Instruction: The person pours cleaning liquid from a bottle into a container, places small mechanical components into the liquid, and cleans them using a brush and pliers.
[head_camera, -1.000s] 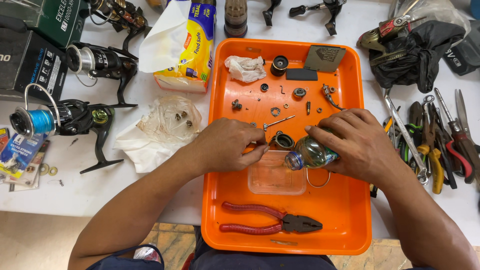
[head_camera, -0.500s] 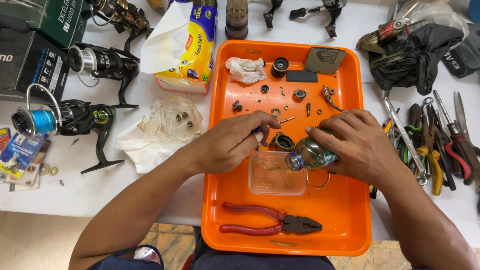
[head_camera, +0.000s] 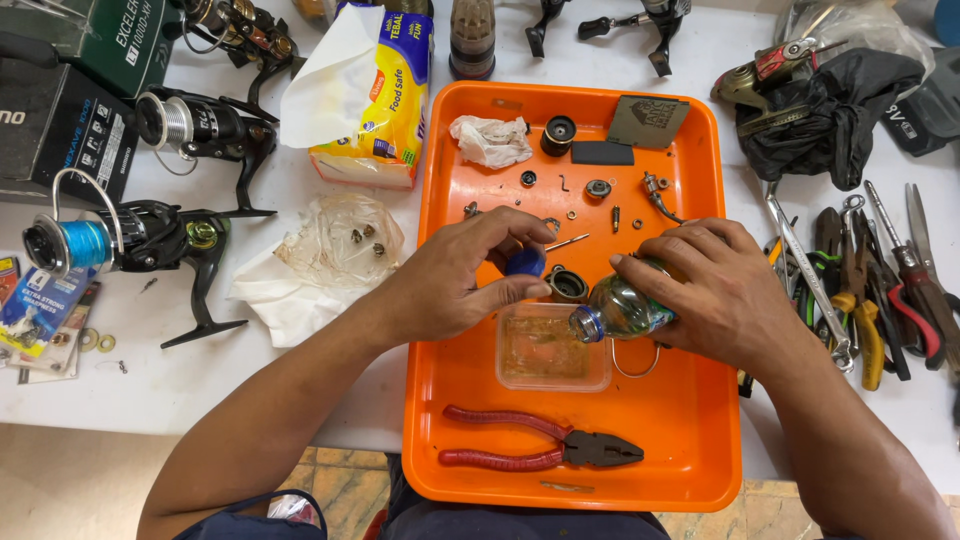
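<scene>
Two hands worked over the orange tray (head_camera: 450, 420): the right hand (head_camera: 715, 290) tilted a clear bottle (head_camera: 615, 308) over the clear container (head_camera: 553, 350); the left hand (head_camera: 455, 280) pinched its blue cap (head_camera: 524, 263). Overtilting risked flooding the tray.

1. Light is bright and even, falling from above; the white bench (head_camera: 300, 390) shows no harsh glare.
2. Shadows are soft and short, lying close under the fishing reels (head_camera: 190, 130) near the bench's left edge.
3. The orange tray (head_camera: 690, 440) carries a mild sheen.
4. Focus is sharp throughout, with slight wide-angle bending toward the corners.
</scene>
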